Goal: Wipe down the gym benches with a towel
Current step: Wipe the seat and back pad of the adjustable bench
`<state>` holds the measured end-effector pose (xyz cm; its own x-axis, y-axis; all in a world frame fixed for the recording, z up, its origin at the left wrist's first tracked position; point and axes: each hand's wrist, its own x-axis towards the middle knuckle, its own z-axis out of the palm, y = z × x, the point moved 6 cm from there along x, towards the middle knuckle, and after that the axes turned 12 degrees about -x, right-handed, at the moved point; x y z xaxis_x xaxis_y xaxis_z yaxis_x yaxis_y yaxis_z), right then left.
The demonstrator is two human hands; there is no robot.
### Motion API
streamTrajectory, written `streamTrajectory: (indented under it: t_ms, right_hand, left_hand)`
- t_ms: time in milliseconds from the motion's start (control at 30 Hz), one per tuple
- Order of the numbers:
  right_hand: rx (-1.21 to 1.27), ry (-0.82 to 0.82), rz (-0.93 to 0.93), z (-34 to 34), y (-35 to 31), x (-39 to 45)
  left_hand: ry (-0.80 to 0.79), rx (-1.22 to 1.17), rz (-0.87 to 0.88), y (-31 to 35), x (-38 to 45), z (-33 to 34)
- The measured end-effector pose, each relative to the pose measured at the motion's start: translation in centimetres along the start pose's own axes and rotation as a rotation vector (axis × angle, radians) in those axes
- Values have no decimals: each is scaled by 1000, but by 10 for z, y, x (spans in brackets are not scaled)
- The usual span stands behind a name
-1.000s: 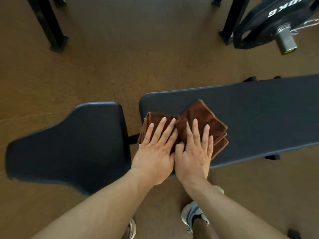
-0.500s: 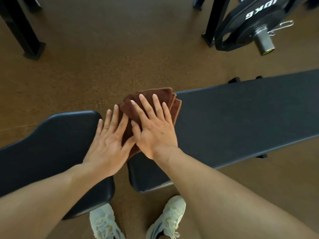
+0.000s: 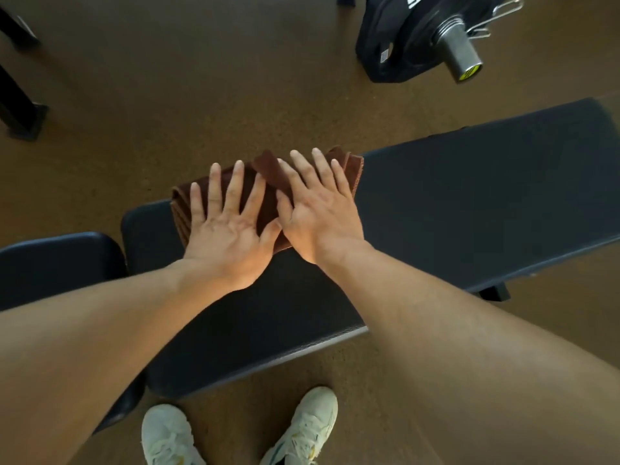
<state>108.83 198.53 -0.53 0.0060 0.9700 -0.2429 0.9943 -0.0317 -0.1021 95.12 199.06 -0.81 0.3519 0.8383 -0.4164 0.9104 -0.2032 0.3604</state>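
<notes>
A folded brown towel (image 3: 265,169) lies on the far left corner of the long black bench pad (image 3: 469,203). My left hand (image 3: 228,226) presses flat on the towel's left part, fingers straight and spread. My right hand (image 3: 318,209) presses flat on its right part, thumb beside the left hand's thumb. The hands hide most of the towel. A separate black seat pad (image 3: 57,263) sits to the left of the long pad, across a narrow gap.
A black weight plate (image 3: 399,38) on a steel barbell sleeve (image 3: 459,55) sits on the brown floor beyond the bench. Black frame feet (image 3: 20,115) stand at the far left. My two white shoes (image 3: 302,431) stand just in front of the bench.
Both hands slid the towel from the pad's near middle to its far left edge, then slightly right along that edge. The view shifted closer over the bench.
</notes>
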Motion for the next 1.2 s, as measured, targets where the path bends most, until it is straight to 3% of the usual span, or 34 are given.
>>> streamTrajectory:
  t_ms: [233,400,567,733,900,967,1033,1133,1200]
  right_hand:
    - [-5,39,154,6,91,-33]
    - [37,57,412,17,113,-92]
    - [92,87,590,37,76,-160]
    - [238,123,640,49,-18,-190]
    - [141,110,497,51,-120,-180]
    - [120,93,415,54,-164,-169]
    - [115,86,397,57,-198,-159]
    - [77,100,435,55,-213,-150]
    - [66,97,433,52,-216,-148]
  left_hand:
    - [-34,26,92,85,15,32]
    - [-69,8,281,120,-3,53]
    - [-95,-43,396,105,-66,72]
    - [-66,-106,430,30,-126,65]
    - [12,-280,314,-72,-173,33]
    - [19,-413,185,-114,-187,23]
    - [-134,-750,-96,-155,-193,22]
    - [-500,-1492,-486,-180,-207,20]
    - [-514,-1499,-482,-189,-209,15]
